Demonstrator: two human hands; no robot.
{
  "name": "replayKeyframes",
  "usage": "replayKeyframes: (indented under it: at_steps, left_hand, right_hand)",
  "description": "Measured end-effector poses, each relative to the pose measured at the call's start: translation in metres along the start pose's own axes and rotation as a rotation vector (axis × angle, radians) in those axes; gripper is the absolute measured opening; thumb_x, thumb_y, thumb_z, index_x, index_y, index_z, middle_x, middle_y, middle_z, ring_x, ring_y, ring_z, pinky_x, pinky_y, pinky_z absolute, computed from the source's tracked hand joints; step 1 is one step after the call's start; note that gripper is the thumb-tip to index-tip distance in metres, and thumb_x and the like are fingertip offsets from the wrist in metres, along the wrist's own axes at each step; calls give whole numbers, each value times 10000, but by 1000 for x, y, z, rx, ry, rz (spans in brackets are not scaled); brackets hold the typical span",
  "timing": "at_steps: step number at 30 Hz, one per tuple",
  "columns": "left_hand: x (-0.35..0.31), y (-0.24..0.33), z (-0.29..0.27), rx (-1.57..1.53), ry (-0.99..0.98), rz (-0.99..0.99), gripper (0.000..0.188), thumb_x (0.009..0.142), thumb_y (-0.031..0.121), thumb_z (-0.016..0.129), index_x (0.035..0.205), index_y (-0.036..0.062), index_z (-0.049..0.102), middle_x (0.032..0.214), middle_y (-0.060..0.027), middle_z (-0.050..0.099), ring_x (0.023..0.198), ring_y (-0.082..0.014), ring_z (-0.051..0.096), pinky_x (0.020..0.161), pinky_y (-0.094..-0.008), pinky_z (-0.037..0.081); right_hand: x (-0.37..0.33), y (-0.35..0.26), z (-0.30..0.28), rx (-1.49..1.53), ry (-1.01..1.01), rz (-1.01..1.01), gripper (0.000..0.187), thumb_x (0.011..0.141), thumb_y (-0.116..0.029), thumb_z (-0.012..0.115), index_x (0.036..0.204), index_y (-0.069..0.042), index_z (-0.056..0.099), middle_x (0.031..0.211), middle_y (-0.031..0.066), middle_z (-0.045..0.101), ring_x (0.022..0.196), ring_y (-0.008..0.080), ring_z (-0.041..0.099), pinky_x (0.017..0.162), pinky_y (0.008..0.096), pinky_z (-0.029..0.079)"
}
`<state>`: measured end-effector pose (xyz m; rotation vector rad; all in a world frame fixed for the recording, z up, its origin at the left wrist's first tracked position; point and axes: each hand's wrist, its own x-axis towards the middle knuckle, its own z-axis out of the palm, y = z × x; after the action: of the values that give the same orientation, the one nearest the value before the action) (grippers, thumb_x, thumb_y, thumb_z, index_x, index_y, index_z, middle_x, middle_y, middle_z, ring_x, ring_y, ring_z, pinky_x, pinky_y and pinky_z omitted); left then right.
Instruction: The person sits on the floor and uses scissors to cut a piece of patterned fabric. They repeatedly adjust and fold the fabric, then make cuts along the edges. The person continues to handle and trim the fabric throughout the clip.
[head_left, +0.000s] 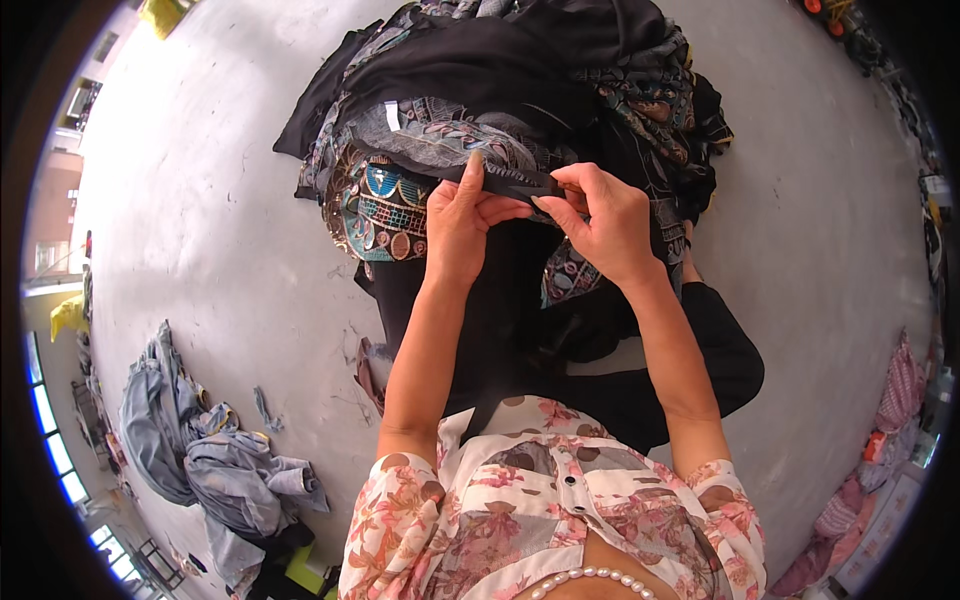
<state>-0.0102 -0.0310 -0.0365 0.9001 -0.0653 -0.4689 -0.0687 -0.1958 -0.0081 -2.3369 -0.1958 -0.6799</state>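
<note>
1. Nearest, you wear a floral shirt.
2. Near left, a heap of blue denim lies on the grey floor.
3. Farther on, in the middle, your left hand pinches a black fabric edge, thumb on top.
4. Just to its right, your right hand pinches the same edge between thumb and finger.
5. The edge is at the near side of a large pile of dark, patterned garments; a white label shows just beyond.

A grey patterned, black-edged garment lies loosely bunched.
</note>
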Motion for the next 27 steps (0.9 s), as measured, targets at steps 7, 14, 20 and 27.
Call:
replayKeyframes:
  at_steps: [7,14,20,27]
  left_hand:
    - [-1,1,13,70,-21,-25,415,979,300,463,866,-65,625,813,-157,680,664,-207,679,636,-308,575]
    - [3,-3,6,-8,-34,-47,370,966,293,492,865,-31,639,808,-131,689,669,-209,684,627,-338,577]
    - [24,26,-19,-154,38,89,288,935,268,555,788,27,610,682,-92,655,587,-200,655,593,-324,557]
    - [54,251,-280,-573,492,870,416,995,246,285,1297,-20,391,1261,-179,547,1140,-343,547,976,-496,463]
  right_hand:
    - [6,-2,-3,-208,54,-221,280,714,-229,759,828,-80,551,617,37,564,526,207,574,466,292,450]
    - [-5,8,-14,431,280,328,214,865,-199,678,932,-19,583,734,-3,604,630,20,527,542,159,415]
    - [-57,14,-6,635,186,496,529,772,-207,779,1184,-1,519,1037,66,597,609,-2,426,562,145,395]
    - [-147,69,-2,569,402,876,270,871,-189,662,1043,0,574,939,65,630,829,84,602,726,193,472]
